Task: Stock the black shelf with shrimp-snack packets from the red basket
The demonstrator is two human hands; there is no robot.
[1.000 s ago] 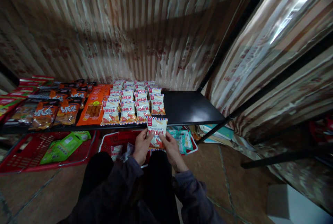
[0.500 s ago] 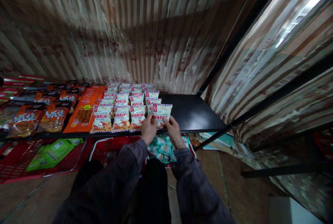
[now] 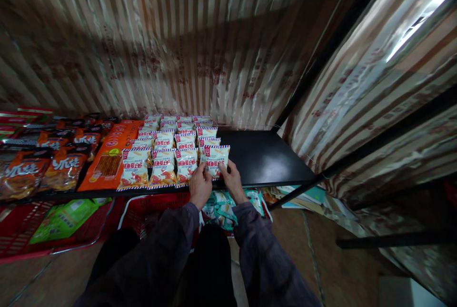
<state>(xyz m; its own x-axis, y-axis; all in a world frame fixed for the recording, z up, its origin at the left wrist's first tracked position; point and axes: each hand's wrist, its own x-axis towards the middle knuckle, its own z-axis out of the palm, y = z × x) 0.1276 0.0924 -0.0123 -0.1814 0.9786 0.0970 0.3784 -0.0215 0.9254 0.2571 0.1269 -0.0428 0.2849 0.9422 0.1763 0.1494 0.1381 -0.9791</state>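
Note:
A small white snack bag point(image 3: 215, 158) with red lettering and a striped top edge stands at the front right of similar bags. My left hand point(image 3: 200, 184) grips its lower left side, thumb and fingers closed on it. On its right edge, my right hand point(image 3: 233, 179) is closed too. Rows of matching snack bags point(image 3: 163, 168) stand to the left and behind, on the black shelf point(image 3: 266, 157). The bag's lower corners are partly hidden by my fingers.
Orange snack packs point(image 3: 107, 157) and brown-orange bags point(image 3: 66, 164) fill the shelf's left. Beneath it, a red basket point(image 3: 157, 202) and green-white packets point(image 3: 221, 212) sit by my legs. A black diagonal post point(image 3: 303, 190) stands right. A striped curtain point(image 3: 171, 50) hangs behind.
Both hands have moved the held bag slightly left and down, into line with the front row. The view has shifted a little.

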